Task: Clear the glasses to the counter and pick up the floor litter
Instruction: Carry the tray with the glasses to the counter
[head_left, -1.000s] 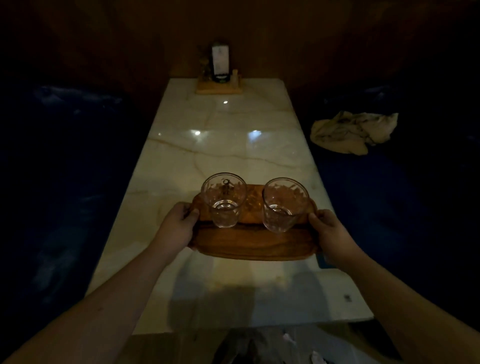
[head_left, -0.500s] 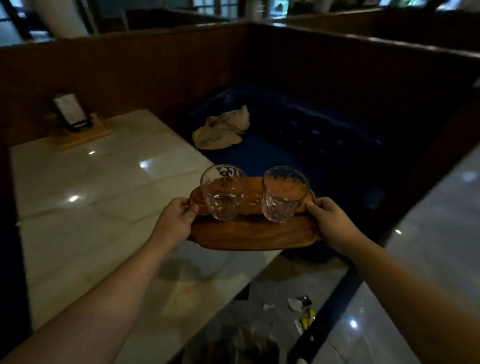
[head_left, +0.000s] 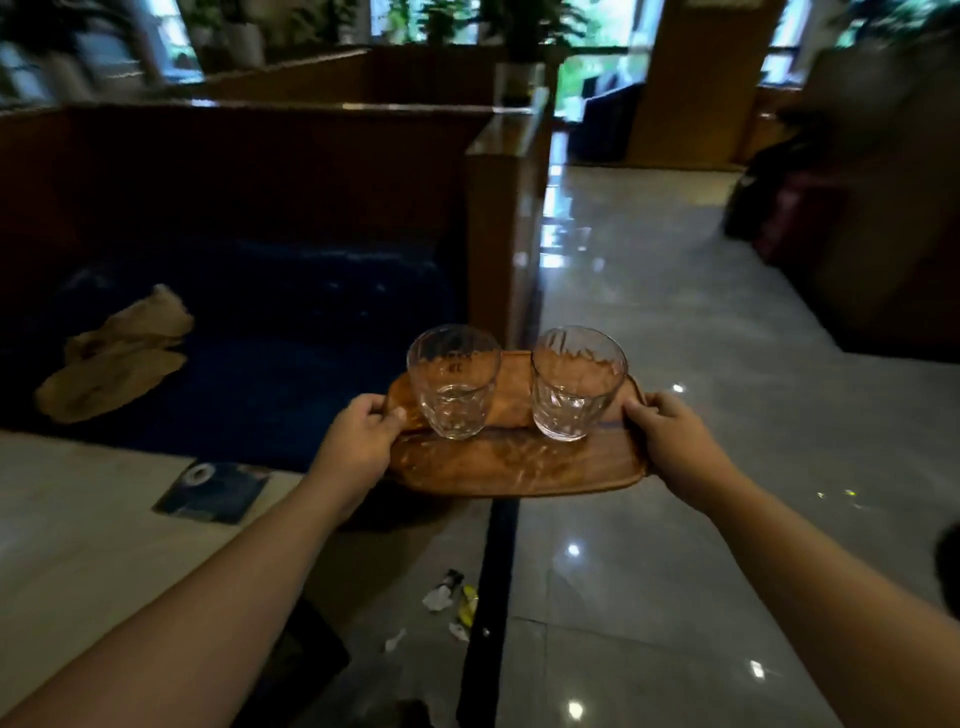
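Observation:
I hold a wooden tray (head_left: 511, 465) level in the air in front of me. My left hand (head_left: 358, 439) grips its left end and my right hand (head_left: 672, 441) grips its right end. Two clear glass tumblers stand upright on it: the left glass (head_left: 453, 382) and the right glass (head_left: 577, 382), both nearly empty. Floor litter (head_left: 451, 597) lies on the tiles below the tray: white scraps, a yellow wrapper and a dark piece.
The marble table (head_left: 78, 519) is at my lower left with a dark coaster (head_left: 213, 491) on it. A blue bench seat (head_left: 291, 364) holds a crumpled beige cloth (head_left: 117, 358). A wooden booth partition (head_left: 511, 218) stands ahead. Glossy tiled aisle (head_left: 675, 312) opens to the right.
I have turned to the right with the tray, away from the table toward the aisle. The tray is off the table and the glasses stay upright on it.

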